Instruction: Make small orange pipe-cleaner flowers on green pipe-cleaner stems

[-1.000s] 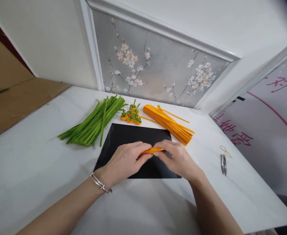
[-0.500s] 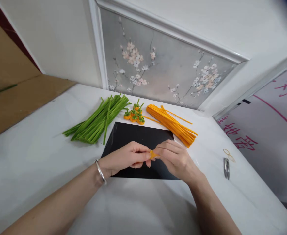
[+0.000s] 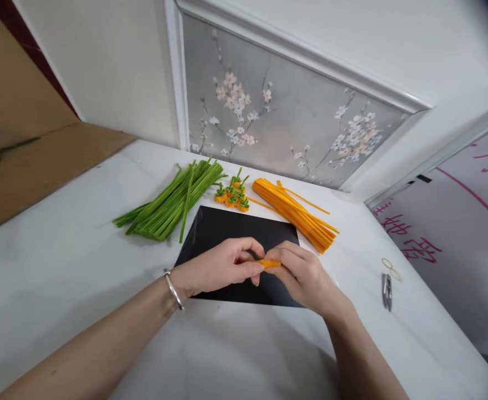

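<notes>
An orange fuzzy piece (image 3: 272, 263) is pinched between both hands above a black mat (image 3: 222, 222). My left hand (image 3: 237, 264) grips its left end with thumb and fingers. On its right side my right hand (image 3: 300, 272) holds it between thumb and fingertips. Behind the mat lie a bundle of green fuzzy stems (image 3: 172, 203) on the left and a bundle of orange fuzzy stems (image 3: 296, 214) on the right. Between the bundles sits a cluster of small orange shapes with green tops (image 3: 233, 194).
Small metal snips (image 3: 387, 291) and thin yellowish rings (image 3: 391, 269) lie at the right on the white table (image 3: 227, 355). Brown cardboard (image 3: 52, 166) is at the far left. A framed floral panel (image 3: 285, 111) stands behind, and a whiteboard (image 3: 468, 222) at the right.
The orange piece now shows longer and lies more level between my fingers. My right hand's fingers have shifted along it, and my left fingers have arched up. The view has moved slightly.
</notes>
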`<state>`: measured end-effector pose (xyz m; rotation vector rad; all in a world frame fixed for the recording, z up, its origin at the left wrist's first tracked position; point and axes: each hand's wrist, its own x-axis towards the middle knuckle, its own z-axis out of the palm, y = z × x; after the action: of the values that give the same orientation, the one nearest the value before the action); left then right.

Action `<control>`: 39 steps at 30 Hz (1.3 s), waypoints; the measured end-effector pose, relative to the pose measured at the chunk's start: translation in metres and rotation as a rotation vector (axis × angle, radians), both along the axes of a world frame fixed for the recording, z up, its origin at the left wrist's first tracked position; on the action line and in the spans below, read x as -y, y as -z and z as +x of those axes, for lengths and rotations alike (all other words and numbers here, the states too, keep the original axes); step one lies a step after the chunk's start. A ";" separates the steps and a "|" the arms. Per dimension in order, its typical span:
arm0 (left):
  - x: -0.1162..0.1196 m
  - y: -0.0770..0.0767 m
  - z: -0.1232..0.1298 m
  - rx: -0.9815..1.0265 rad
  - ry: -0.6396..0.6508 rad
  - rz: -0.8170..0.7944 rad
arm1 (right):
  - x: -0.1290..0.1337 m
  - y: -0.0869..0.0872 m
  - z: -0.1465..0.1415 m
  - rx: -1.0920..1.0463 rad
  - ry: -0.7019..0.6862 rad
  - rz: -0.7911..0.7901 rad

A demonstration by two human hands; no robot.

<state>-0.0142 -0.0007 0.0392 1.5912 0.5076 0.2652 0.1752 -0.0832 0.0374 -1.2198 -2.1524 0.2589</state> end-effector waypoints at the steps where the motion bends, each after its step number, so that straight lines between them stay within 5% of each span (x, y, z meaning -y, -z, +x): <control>1: 0.002 0.001 0.001 0.010 -0.033 0.049 | 0.000 0.000 0.000 0.016 0.025 0.003; 7: 0.016 0.006 0.008 -0.026 -0.205 0.604 | -0.002 0.003 0.002 0.109 0.136 -0.015; 9: 0.017 0.008 0.009 -0.024 -0.222 0.676 | -0.002 0.005 0.004 0.108 0.162 -0.019; 21: 0.006 -0.003 0.006 0.046 -0.089 0.226 | 0.000 -0.001 0.011 -0.050 0.058 0.151; 26: 0.010 -0.003 0.007 0.018 -0.057 0.240 | 0.000 0.000 0.008 0.004 0.054 0.153; 30: 0.014 0.003 0.010 -0.053 -0.158 0.449 | 0.000 0.000 0.003 0.137 0.137 0.131; 36: 0.022 0.025 0.015 -0.098 -0.269 1.032 | 0.000 0.001 -0.004 0.143 0.218 0.064; 39: 0.022 0.028 0.015 -0.077 -0.280 1.026 | 0.000 0.002 -0.004 0.116 0.242 0.037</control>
<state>0.0004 -0.0231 0.0116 2.5264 0.7097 0.7632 0.1711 -0.0831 0.0358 -1.4896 -2.0702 0.0458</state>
